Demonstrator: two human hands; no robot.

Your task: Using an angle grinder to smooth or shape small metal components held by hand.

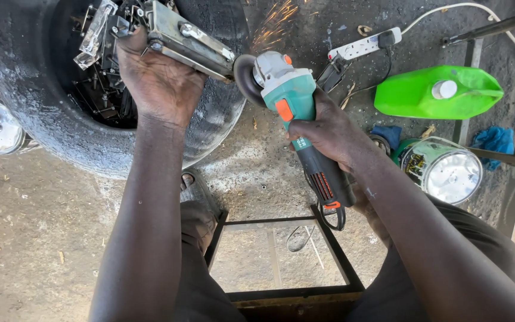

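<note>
Grinding is judged under way, not finished: a flat grey metal bracket [189,39], clasped by the left hand [159,80] over the black tyre [25,101], is met by the sparking teal angle grinder [290,104], gripped in the right hand [329,134].

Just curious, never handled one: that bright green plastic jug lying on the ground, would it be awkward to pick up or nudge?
The green jug lies on its side with its white cap on, so it should not spill. Its flattish body looks unlikely to roll, more likely to slide on the gritty floor. Thin plastic probably flexes when squeezed. How full or heavy it is cannot be told.
</note>
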